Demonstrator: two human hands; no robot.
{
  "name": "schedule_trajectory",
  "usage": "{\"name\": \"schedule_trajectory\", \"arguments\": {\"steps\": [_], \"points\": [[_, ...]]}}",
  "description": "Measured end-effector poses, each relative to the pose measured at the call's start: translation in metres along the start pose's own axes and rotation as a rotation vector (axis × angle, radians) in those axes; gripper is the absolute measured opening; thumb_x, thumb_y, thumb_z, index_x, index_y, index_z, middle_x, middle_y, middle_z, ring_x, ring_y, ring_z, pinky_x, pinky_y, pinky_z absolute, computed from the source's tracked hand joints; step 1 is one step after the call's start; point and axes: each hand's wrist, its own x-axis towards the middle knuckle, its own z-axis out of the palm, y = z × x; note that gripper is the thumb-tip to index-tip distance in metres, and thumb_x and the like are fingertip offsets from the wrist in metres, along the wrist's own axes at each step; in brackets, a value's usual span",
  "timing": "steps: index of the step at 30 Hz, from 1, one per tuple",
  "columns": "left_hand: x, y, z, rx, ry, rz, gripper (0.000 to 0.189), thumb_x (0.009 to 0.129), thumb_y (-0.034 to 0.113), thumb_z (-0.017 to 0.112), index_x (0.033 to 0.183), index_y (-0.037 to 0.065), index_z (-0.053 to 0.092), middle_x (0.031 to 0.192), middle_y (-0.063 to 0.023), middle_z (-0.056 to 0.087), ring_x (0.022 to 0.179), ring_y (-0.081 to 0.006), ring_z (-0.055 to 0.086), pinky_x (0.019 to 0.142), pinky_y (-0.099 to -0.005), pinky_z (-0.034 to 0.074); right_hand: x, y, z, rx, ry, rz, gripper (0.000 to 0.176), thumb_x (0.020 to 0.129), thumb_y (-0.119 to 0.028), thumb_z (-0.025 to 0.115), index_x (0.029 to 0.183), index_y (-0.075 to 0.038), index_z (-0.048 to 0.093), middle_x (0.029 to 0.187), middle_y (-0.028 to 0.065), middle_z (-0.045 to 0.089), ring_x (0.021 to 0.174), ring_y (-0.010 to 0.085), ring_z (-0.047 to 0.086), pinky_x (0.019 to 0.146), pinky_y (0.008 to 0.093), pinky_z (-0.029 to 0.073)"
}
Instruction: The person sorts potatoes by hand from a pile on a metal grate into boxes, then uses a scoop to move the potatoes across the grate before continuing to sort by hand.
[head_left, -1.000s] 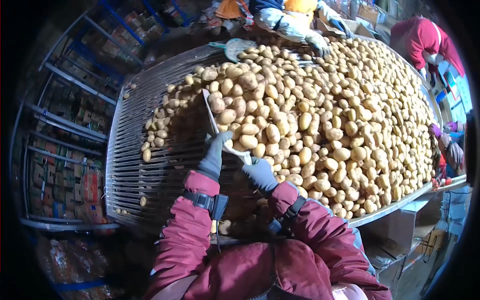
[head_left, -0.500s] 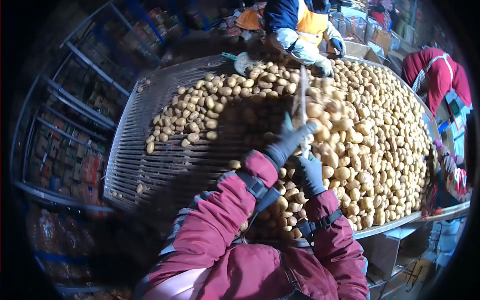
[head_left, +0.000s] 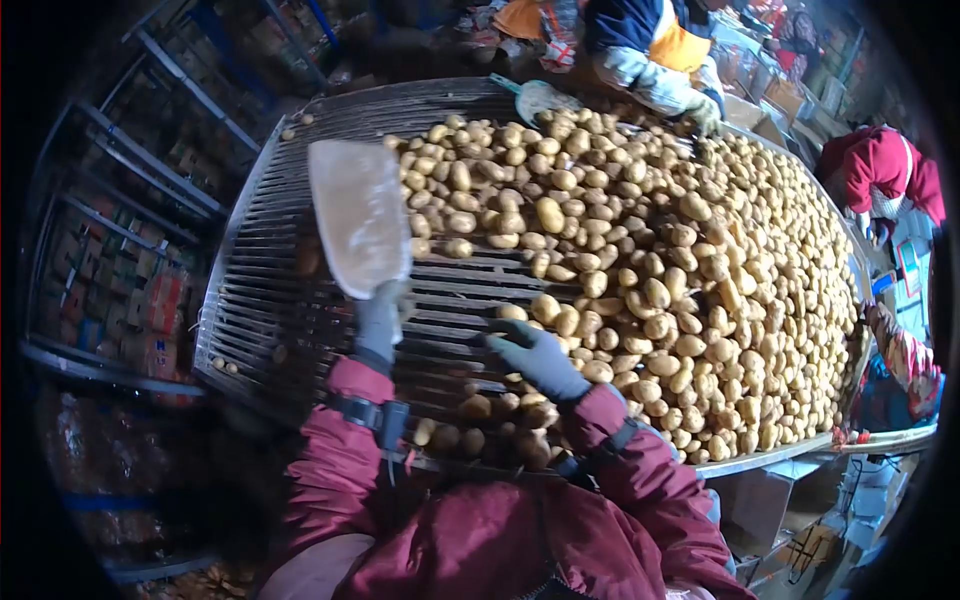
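Note:
My gloved left hand (head_left: 378, 322) is wrapped round the handle end of a pale, wide-bladed scoop (head_left: 362, 215). The blade points away from me above the left part of the slatted table, its broad face towards the camera. To its right, my gloved right hand (head_left: 540, 360) has its fingers spread and holds nothing. It is over the slats at the near edge of a large heap of potatoes (head_left: 690, 300). Smaller groups of potatoes lie close to my body, partly in shadow.
The slatted table (head_left: 250, 290) carries the potatoes, with a metal rim on its near side. Across it, a co-worker's gloved hand (head_left: 703, 112) touches the heap beside a second scoop (head_left: 540, 100). Another person in red (head_left: 880, 170) bends at the right. Metal racking (head_left: 130, 150) stands left.
My left hand has swung the scoop from over the heap to the left, turning its face to the camera. My right hand has come away from the scoop and opened. Potatoes now cover more slats mid-table.

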Motion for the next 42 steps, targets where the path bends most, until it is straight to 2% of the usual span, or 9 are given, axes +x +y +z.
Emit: {"name": "schedule_trajectory", "arguments": {"steps": [1,4,6,12,28,30,32,35,42], "points": [[0.0,0.024,-0.03,-0.027,0.248,-0.024,0.021,0.086,0.018,0.073,0.102,0.007,0.064,0.077,-0.0082,0.062,0.044,-0.0154,0.053,0.037,-0.0289,0.043,-0.013,-0.019,-0.006,0.083,0.039,0.14,0.043,0.097,-0.029,0.068,0.129,0.0,0.064,0.108,0.003,0.07,0.092,0.0084,0.062,0.082,0.0257,0.053],[0.029,0.056,-0.148,0.253,0.556,-0.084,0.035,0.087,0.035,0.077,0.105,0.008,0.064,0.079,-0.0117,0.064,0.047,-0.0204,0.055,0.04,-0.034,0.049,-0.042,-0.002,-0.031,0.141,0.131,0.143,0.038,0.099,-0.024,0.066,0.127,0.002,0.064,0.11,0.006,0.071,0.094,0.0117,0.066,0.079,0.0276,0.056],[0.104,0.004,-0.285,0.313,0.577,0.043,0.038,0.087,0.039,0.078,0.103,0.007,0.065,0.079,-0.012,0.065,0.049,-0.0217,0.056,0.042,-0.0345,0.05,-0.073,-0.003,-0.04,0.311,0.288,0.25,0.03,0.099,-0.017,0.064,0.122,0.001,0.068,0.104,0.0057,0.071,0.089,0.0104,0.066,0.076,0.0266,0.056],[0.129,0.046,-0.286,0.355,0.652,-0.178,0.024,0.09,0.03,0.07,0.094,0.008,0.063,0.071,-0.0084,0.062,0.045,-0.0201,0.053,0.037,-0.0335,0.046,-0.125,0.025,-0.069,0.245,0.522,0.301,0.028,0.1,-0.018,0.063,0.122,-0.001,0.067,0.098,0.0093,0.073,0.076,0.0171,0.071,0.067,0.0288,0.06],[0.119,-0.017,-0.015,0.144,-0.011,-0.415,0.017,0.091,0.025,0.066,0.087,0.01,0.061,0.065,-0.005,0.059,0.042,-0.0178,0.049,0.035,-0.0323,0.042,-0.14,0.02,-0.068,0.399,0.517,0.293,0.029,0.1,-0.017,0.063,0.123,0.0,0.066,0.098,0.0092,0.073,0.081,0.0161,0.072,0.069,0.0287,0.06],[0.111,-0.02,0.032,0.019,-0.008,-0.586,0.02,0.091,0.025,0.066,0.079,0.012,0.057,0.06,-0.0025,0.056,0.038,-0.0151,0.046,0.034,-0.0308,0.039,-0.148,0.022,-0.076,0.416,0.526,0.271,0.029,0.1,-0.017,0.062,0.123,0.001,0.066,0.096,0.0098,0.073,0.079,0.0167,0.072,0.068,0.0289,0.06],[0.081,-0.013,0.076,0.31,-0.046,-0.429,0.023,0.091,0.029,0.066,0.079,0.01,0.061,0.06,-0.0043,0.059,0.038,-0.0164,0.049,0.034,-0.033,0.038,-0.159,0.016,-0.084,0.44,0.549,0.282,0.029,0.1,-0.017,0.062,0.123,0.001,0.066,0.094,0.0106,0.073,0.073,0.0187,0.071,0.068,0.0302,0.06],[0.061,-0.021,0.119,0.246,-0.17,-0.418,0.033,0.091,0.033,0.065,0.071,0.008,0.061,0.057,-0.0041,0.058,0.037,-0.0178,0.05,0.036,-0.0334,0.039,-0.176,0.024,-0.098,0.525,0.592,0.235,0.029,0.1,-0.016,0.063,0.123,0.001,0.065,0.092,0.0097,0.072,0.074,0.0185,0.071,0.067,0.0296,0.06],[0.003,-0.001,0.183,0.274,-0.032,-0.391,0.028,0.089,0.033,0.067,0.078,0.007,0.061,0.06,-0.0039,0.057,0.039,-0.0157,0.05,0.036,-0.0317,0.038,-0.217,0.044,-0.134,0.616,0.589,0.303,0.029,0.1,-0.017,0.063,0.124,0.0,0.065,0.092,0.0051,0.071,0.073,0.0153,0.07,0.066,0.0284,0.059]]}}
